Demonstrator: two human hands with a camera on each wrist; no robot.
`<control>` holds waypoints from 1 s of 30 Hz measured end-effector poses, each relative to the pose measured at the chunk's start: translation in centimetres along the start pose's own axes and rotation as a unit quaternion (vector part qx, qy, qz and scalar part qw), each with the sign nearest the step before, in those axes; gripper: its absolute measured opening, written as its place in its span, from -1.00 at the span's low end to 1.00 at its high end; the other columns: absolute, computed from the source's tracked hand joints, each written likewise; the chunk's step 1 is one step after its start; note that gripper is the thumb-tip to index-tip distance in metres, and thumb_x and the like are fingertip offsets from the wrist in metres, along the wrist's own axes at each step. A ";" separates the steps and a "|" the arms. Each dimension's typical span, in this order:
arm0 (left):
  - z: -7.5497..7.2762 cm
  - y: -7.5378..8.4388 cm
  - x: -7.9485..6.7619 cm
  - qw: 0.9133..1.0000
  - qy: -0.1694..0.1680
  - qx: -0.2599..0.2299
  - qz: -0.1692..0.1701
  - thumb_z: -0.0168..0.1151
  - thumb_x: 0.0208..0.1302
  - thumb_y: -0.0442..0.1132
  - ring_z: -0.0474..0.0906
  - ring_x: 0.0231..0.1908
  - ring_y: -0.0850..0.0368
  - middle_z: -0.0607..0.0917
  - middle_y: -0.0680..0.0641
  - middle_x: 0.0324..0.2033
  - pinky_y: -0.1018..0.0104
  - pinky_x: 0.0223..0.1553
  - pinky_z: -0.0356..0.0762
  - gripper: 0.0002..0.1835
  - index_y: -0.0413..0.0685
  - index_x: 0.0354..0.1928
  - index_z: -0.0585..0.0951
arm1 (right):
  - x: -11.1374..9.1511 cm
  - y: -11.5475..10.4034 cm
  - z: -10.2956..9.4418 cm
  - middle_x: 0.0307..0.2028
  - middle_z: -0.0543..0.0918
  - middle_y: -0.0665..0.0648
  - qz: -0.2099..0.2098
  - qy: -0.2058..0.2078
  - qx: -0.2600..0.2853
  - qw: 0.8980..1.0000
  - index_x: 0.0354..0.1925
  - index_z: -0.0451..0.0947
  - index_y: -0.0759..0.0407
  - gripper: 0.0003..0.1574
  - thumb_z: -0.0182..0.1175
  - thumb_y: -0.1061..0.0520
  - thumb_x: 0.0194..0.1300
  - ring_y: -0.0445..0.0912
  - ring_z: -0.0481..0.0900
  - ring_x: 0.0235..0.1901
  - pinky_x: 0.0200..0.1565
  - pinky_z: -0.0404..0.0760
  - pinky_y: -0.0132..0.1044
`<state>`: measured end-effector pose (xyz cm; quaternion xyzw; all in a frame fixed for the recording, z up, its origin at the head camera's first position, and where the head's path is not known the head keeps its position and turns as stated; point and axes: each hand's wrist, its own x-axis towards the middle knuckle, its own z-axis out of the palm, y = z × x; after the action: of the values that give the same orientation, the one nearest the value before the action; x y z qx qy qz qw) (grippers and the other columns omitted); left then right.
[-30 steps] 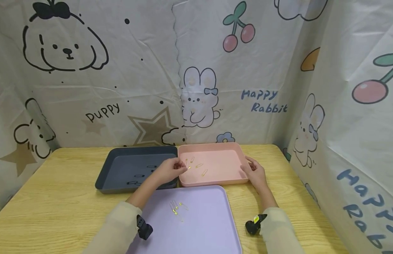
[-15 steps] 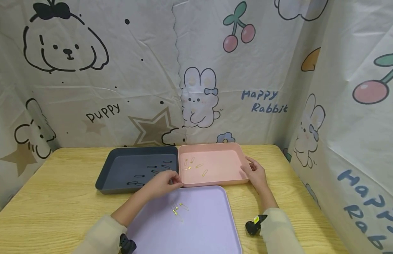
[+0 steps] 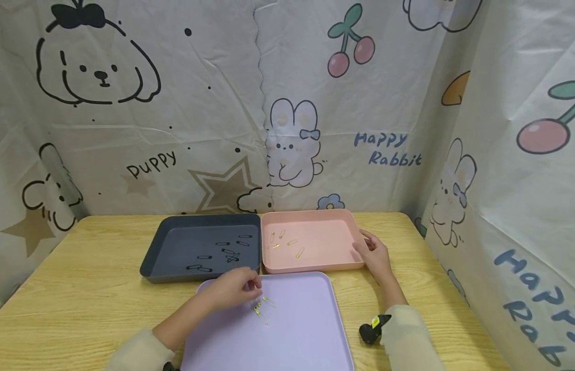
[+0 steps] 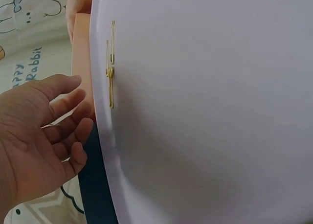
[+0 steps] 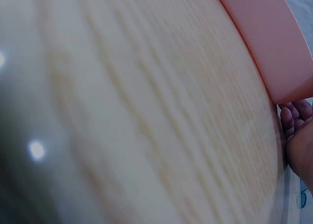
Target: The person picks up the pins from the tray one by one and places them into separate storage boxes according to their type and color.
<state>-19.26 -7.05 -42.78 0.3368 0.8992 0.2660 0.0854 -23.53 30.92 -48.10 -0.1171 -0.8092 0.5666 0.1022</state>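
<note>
My left hand (image 3: 233,288) hovers over the back left of the lavender tray (image 3: 301,330), fingers loosely bent with nothing between them. Just beside its fingertips lie several gold safety pins (image 3: 269,302); in the left wrist view these gold pins (image 4: 112,87) sit near the tray's edge, apart from the hand. My right hand (image 3: 375,255) holds the right rim of the pink tray (image 3: 324,234), thumb over the edge. Several gold safety pins (image 3: 299,253) rest in the left part of that tray. The dark grey tray (image 3: 176,247) contains several black safety pins (image 3: 223,243).
The grey and pink trays stand side by side at the back of the wooden table (image 3: 83,288), with the lavender tray in front of them. A printed cloth (image 3: 213,103) hangs behind and along the sides.
My left hand has drawn back from the pink tray, leaving a gold safety pin there, and come down toward the pins on the lavender tray. My right hand stays put.
</note>
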 end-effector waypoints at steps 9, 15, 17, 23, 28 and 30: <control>0.2 0.1 -0.8 0.999 -0.031 0.018 -0.005 0.29 0.11 -0.21 0.40 -0.38 0.27 0.52 0.11 -0.44 0.39 -0.31 0.42 -0.93 0.00 -0.37 0.59 | 0.0 0.1 0.0 0.14 0.48 0.31 -0.003 0.005 0.002 1.000 0.29 0.31 0.08 -0.36 0.18 0.07 0.27 -0.04 0.42 0.05 -0.23 0.41 -0.68; 0.2 0.2 -1.1 0.997 -0.043 0.064 0.017 0.30 0.06 -0.26 0.41 -0.38 0.26 0.52 0.09 -0.43 0.39 -0.30 0.44 -0.94 -0.02 -0.41 0.60 | 0.1 0.3 0.0 0.12 0.49 0.29 -0.001 0.001 -0.001 1.000 0.30 0.31 0.07 -0.36 0.18 0.07 0.27 -0.14 0.43 -0.02 -0.23 0.42 -0.68; 0.2 0.3 -1.2 0.996 -0.042 0.078 0.011 0.31 0.05 -0.26 0.42 -0.39 0.27 0.53 0.09 -0.43 0.38 -0.29 0.45 -0.94 -0.01 -0.40 0.62 | 0.1 0.3 0.0 0.13 0.49 0.29 -0.002 -0.002 -0.001 1.000 0.30 0.31 0.07 -0.35 0.18 0.06 0.27 -0.14 0.42 -0.01 -0.22 0.42 -0.67; 0.1 0.3 -1.3 0.993 -0.031 0.112 -0.028 0.33 0.02 -0.25 0.43 -0.41 0.30 0.54 0.13 -0.43 0.34 -0.30 0.47 -0.90 -0.01 -0.36 0.67 | -0.3 0.1 -0.1 0.14 0.47 0.32 -0.030 -0.001 -0.005 1.000 0.29 0.31 0.09 -0.34 0.18 -0.01 0.26 -0.01 0.43 0.08 -0.18 0.42 -0.61; 0.2 0.2 -1.4 0.991 -0.032 0.125 -0.032 0.34 0.05 -0.23 0.42 -0.43 0.32 0.52 0.16 -0.46 0.36 -0.31 0.48 -0.96 0.04 -0.42 0.66 | -0.5 -0.1 -0.1 0.07 0.51 0.32 -0.048 0.009 -0.006 0.999 0.26 0.35 0.13 -0.35 0.19 0.00 0.24 -0.03 0.46 0.01 -0.20 0.42 -0.58; 0.2 0.2 -1.4 0.991 -0.032 0.126 -0.034 0.34 0.05 -0.23 0.39 -0.44 0.32 0.50 0.18 -0.47 0.37 -0.32 0.46 -0.95 0.07 -0.47 0.64 | -0.5 0.0 0.0 0.08 0.50 0.32 -0.040 0.007 -0.005 0.999 0.27 0.34 0.12 -0.35 0.19 0.00 0.25 -0.02 0.45 0.02 -0.21 0.43 -0.60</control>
<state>-18.04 -7.78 -42.91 0.3222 0.9334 0.1364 0.0804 -23.09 30.80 -48.07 -0.0896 -0.8155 0.5568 0.1298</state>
